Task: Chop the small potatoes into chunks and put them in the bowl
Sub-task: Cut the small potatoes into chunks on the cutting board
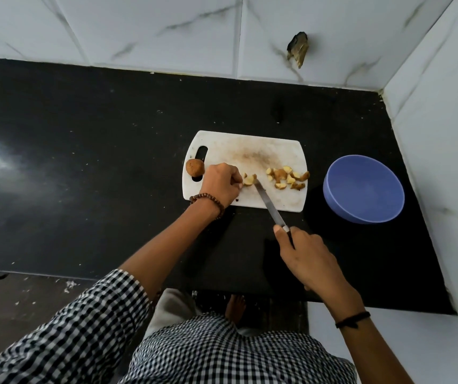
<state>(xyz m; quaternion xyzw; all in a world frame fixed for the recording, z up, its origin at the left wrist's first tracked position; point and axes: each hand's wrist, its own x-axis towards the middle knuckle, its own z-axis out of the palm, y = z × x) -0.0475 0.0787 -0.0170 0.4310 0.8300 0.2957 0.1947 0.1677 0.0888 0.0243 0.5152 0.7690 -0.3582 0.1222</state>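
A white cutting board (250,146) lies on the black counter. My left hand (220,184) pinches a potato piece (249,179) on the board. My right hand (306,257) grips the handle of a knife (269,206); the blade tip touches that piece. A pile of several cut potato chunks (287,177) sits at the board's right side. One whole small potato (194,167) rests at the board's left edge, by the handle slot. An empty blue bowl (363,189) stands to the right of the board.
The black counter (83,162) runs far to the left and ends at a white marble-tiled wall (166,31) behind and at the right. A broken hole (297,49) shows in the back wall. The counter's front edge is near my body.
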